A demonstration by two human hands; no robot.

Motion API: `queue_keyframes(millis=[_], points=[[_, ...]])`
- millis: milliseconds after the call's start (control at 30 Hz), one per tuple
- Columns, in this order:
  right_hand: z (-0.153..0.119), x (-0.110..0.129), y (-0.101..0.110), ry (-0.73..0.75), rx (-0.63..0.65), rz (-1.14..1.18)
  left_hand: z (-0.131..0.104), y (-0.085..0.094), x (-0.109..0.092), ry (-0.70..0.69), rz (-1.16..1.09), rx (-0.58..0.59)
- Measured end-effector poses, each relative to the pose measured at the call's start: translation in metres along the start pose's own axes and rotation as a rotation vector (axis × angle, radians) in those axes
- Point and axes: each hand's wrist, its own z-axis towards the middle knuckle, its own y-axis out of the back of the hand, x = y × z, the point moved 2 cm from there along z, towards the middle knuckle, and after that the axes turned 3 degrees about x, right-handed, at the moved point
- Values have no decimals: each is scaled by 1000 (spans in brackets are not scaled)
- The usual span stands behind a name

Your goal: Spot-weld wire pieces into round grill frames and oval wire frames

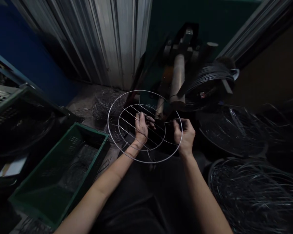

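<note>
A round wire rack (129, 156) hangs in front of me, made of a large outer ring and a smaller inner ring crossed by several thin bars. My right hand (185, 133) is closed on the rack at the right side of the outer ring, thumb and fingers pinched together. Beneath the bars of the inner ring is my left hand (142, 127), its fingers bent and partly hidden; what it holds, if anything, is too dark to tell. Just beyond the rack stands a machine with a thick metal cylinder (178, 76).
A green crate (56, 175) with dark wires inside lies at the left. Tangled wire (104, 107) sits on the floor by the corrugated wall (112, 42). At the right are a wire coil (210, 76) and a tub heaped with wires (256, 191).
</note>
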Motion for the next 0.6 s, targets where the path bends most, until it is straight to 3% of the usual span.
queue_keyframes(millis=[467,600], points=[[6,4,-10,-13,-11,-61,11,4,0,-10,8,-31],[13,-1,-13,-6,41,67,14,9,-8,74,-21,75]])
